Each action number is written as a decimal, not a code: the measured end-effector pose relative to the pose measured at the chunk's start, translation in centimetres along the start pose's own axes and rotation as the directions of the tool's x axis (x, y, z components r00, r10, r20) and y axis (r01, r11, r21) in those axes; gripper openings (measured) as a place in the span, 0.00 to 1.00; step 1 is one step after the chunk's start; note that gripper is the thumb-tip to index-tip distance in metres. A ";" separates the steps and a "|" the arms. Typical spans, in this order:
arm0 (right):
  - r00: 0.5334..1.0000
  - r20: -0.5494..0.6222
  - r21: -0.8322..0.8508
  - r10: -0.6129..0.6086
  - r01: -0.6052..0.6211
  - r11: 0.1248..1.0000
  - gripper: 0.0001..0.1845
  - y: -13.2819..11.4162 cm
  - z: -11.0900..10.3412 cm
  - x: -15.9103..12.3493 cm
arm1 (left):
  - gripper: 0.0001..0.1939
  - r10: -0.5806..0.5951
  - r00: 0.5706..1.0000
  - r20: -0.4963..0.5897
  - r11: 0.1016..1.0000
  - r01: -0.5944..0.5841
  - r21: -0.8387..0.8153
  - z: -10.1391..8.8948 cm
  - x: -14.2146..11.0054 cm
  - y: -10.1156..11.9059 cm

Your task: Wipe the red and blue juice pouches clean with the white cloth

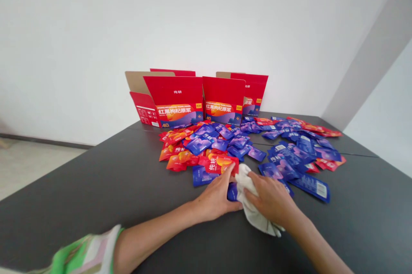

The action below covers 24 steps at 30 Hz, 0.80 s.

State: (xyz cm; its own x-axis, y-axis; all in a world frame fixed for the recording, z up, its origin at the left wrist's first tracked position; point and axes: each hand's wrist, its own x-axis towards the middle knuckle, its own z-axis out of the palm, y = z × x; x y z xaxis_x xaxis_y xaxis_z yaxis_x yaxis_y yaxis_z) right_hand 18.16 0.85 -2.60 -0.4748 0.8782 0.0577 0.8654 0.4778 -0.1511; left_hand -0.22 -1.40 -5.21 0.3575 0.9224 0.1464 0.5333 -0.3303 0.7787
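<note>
My left hand (216,199) is closed around a blue sachet (232,191), its thumb below and its fingers above. A red sachet (220,164) lies right by the fingertips, and I cannot tell if they touch it. In my right hand (272,199) a white cloth (255,216) is bunched up, its loose end hanging toward me. The cloth presses against the right end of the blue sachet. Just beyond both hands spreads a heap of red and blue sachets (201,141); another blue sachet (202,176) lies flat at its near edge.
Open red cartons (180,94) stand in a row at the back, near the white wall (206,16). To the right is a second pile of mostly blue sachets (291,154). Everything rests on a dark grey table (128,175).
</note>
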 end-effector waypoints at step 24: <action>1.000 -0.004 0.012 0.022 -0.022 1.000 0.19 -0.5 -0.7 -0.2 | 0.51 -0.008 1.000 -0.010 0.999 0.008 0.031 0.0 0.2 -0.2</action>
State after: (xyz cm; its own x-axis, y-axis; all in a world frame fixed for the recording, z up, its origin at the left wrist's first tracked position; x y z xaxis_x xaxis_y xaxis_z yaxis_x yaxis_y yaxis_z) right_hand 17.91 0.48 -1.88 -0.4551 0.8886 0.0579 0.8737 0.4581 -0.1638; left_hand -0.28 -1.19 -5.30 0.3454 0.9270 0.1462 0.5600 -0.3286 0.7605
